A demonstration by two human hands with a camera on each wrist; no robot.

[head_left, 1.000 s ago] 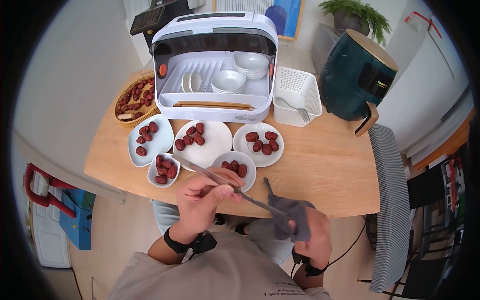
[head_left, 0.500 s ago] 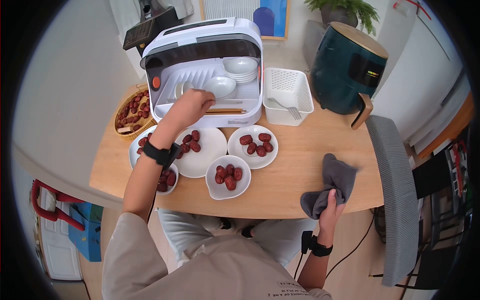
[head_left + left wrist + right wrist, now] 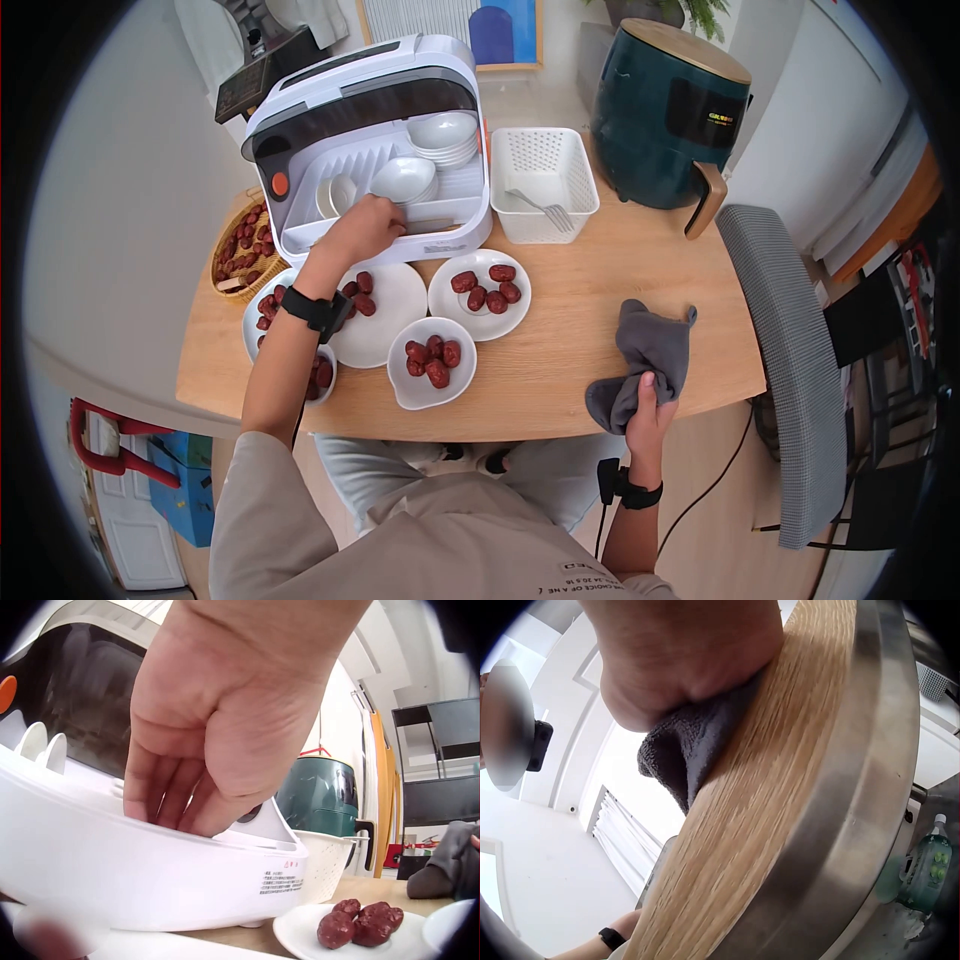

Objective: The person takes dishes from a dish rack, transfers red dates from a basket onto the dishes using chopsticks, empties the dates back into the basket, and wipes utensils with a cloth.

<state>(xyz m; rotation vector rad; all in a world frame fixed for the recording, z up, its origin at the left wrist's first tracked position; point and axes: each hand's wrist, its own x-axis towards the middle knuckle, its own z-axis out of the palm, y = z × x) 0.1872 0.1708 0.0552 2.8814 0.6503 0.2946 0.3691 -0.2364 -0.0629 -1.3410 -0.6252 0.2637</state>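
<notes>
My left hand [image 3: 368, 228] reaches into the front compartment of a white dish storage box [image 3: 450, 244], its fingers pointing down. In the left wrist view the box's front wall hides the fingertips, so I cannot tell whether they hold anything. Part of the wooden chopsticks [image 3: 432, 226] shows beside the hand. Behind it stand small white bowls [image 3: 403, 180] and upright dishes [image 3: 342, 192]. At the table's front right, my right hand [image 3: 648, 428] grips a bunched dark grey cloth [image 3: 655, 342], thumb on top. The cloth lies against the tabletop in the right wrist view [image 3: 697, 739].
White plates [image 3: 385, 335] and a bowl [image 3: 432, 397] of red dates stand before the box. A wicker basket [image 3: 228, 286] of dates is at left. Right of the box are a white perforated basket [image 3: 545, 150] with a fork [image 3: 545, 210] and a green air fryer [image 3: 655, 120].
My left hand moved from the cloth, where it held a long thin metal utensil, up into the box's front compartment. My right hand carried the cloth rightward; the utensil is no longer visible.
</notes>
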